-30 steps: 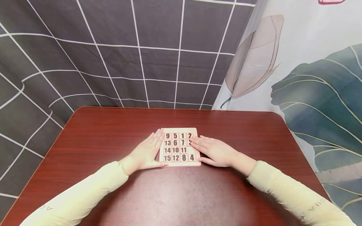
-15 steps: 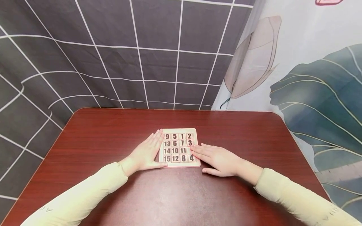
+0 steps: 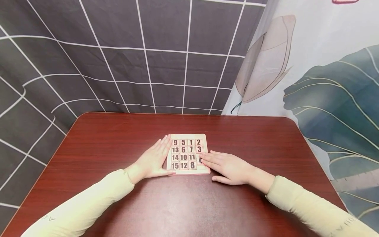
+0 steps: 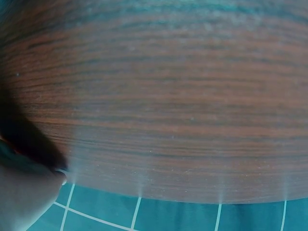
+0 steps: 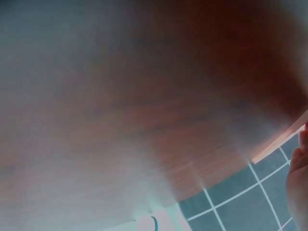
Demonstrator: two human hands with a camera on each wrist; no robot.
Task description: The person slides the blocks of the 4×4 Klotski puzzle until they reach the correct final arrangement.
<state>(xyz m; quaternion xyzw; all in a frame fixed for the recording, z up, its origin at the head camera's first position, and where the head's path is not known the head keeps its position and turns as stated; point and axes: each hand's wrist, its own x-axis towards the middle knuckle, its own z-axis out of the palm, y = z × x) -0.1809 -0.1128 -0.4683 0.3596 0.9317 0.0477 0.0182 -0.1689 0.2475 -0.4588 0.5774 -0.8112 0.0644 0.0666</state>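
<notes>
A wooden number slide puzzle (image 3: 189, 136) lies flat on the table, its numbered tiles in a square tray. My left hand (image 3: 151, 159) rests along its left side, fingers straight at the edge and thumb on the near left corner. From the right, my right hand (image 3: 231, 166) reaches over the frame with extended fingers, the tips on the 4 tile (image 3: 199, 161). That tile sits partway up the right column, below the 3 tile (image 3: 199, 149), with a bare strip beneath it. In the left wrist view, part of the left hand (image 4: 26, 199) shows at the lower left corner.
The reddish-brown wooden table (image 3: 118, 138) has rounded far corners. Behind it hangs a dark grey curtain (image 3: 165, 65) with white grid lines. A white leaf-patterned curtain (image 3: 314, 42) hangs on the right.
My right hand has drawn down from the 3 tile, uncovering it. The 4 tile has slid up from the near right corner into the gap. My left hand stays in place.
</notes>
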